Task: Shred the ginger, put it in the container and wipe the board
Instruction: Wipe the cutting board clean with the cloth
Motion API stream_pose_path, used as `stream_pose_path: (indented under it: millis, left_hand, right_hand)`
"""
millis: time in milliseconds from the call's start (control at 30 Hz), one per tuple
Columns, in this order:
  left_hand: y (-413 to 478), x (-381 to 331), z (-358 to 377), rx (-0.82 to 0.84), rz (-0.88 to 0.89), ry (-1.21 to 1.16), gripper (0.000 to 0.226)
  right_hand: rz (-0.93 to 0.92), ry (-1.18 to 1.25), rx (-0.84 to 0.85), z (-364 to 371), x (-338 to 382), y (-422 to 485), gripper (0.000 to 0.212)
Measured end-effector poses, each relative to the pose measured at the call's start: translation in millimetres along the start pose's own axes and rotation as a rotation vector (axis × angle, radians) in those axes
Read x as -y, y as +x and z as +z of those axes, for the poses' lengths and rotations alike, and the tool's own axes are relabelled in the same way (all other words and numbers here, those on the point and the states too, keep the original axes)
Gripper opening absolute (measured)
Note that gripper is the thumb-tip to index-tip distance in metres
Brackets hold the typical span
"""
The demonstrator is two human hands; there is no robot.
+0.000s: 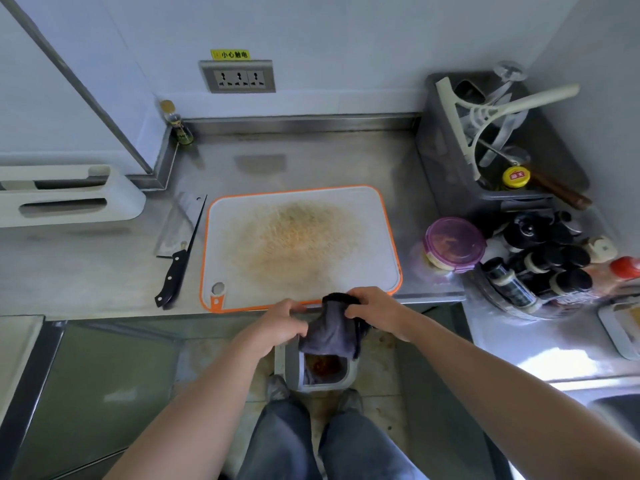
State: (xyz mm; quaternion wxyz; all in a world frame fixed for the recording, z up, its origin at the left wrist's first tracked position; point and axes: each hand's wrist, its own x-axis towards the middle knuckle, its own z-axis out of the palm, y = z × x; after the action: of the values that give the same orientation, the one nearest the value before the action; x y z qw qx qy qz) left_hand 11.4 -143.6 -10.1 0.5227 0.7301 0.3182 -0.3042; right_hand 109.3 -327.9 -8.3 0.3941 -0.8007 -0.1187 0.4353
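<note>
Orange-rimmed board [301, 244], stained brown, lies on the steel counter [104, 271], its near edge at the counter's lip. A knife [173, 226] lies just beside its left edge, and a purple-lidded container [453, 244] sits near its right. At the near edge, the left hand [280, 323] and right hand [374, 310], fingers curled, grip a grey cloth [332, 330].

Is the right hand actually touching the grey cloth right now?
Touching. The head view shows the right hand gripping the top of the dark grey cloth, fingers curled over its edge.
</note>
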Motion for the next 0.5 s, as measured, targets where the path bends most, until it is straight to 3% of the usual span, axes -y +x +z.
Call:
stream_pose_path:
  millis: [100, 167, 267, 367, 500]
  left_hand:
    - [0.3, -1.9, 13.1, -0.193, 0.069, 0.169, 0.011]
    - [-1.8, -8.6, 21.8, -0.213, 0.119, 0.243, 0.019]
    - [-7.2, -14.6, 27.3, -0.185, 0.177, 0.096, 0.019]
    - [-11.8, -16.1, 28.3, -0.214, 0.232, 0.003, 0.011]
    - [-18.9, -23.8, 36.1, -0.191, 0.180, -0.154, 0.014]
  right_hand:
    - [-0.021, -0.054, -0.032, -3.6, -10.2, -5.9, 0.008]
    - [-0.052, -0.145, -0.080, -4.5, -16.8, -7.4, 0.012]
    - [-0.085, -0.211, -0.195, -12.0, -23.9, -11.3, 0.011]
    - [-0.079, -0.349, -0.161, -20.2, -30.4, -16.8, 0.016]
    - [-0.173, -0.182, -0.386, -19.0, -27.1, -23.1, 0.018]
